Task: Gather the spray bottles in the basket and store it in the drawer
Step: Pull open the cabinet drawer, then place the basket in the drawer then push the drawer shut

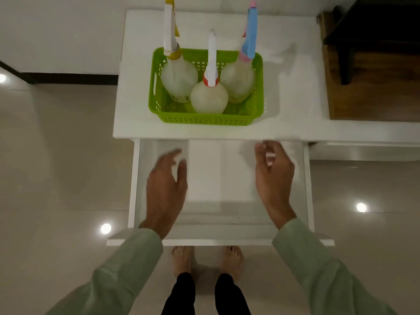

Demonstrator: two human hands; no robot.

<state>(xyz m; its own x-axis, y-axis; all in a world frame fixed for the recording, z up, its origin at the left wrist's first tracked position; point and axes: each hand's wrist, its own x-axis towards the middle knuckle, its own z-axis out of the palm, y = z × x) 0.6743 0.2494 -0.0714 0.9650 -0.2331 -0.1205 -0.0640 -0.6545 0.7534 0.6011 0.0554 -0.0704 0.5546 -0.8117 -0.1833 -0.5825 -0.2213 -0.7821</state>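
- The left hand (167, 189) and the right hand (273, 178) hover over the open drawer (218, 192), fingers loosely spread, holding nothing.
- The green basket (205, 119) stands on the white counter (295, 110) just beyond both hands, with three spray bottles inside: yellow-topped (178, 80), red-collared (209, 98), and blue-topped (237, 80).
- I judge the next step is lifting the basket: take both short sides and keep it level, because the tall bottles can tip.
- The drawer looks empty; whether the bottles fit upright inside, I cannot tell.
- The floor (56, 155) is glossy tile, reflecting ceiling lamps.
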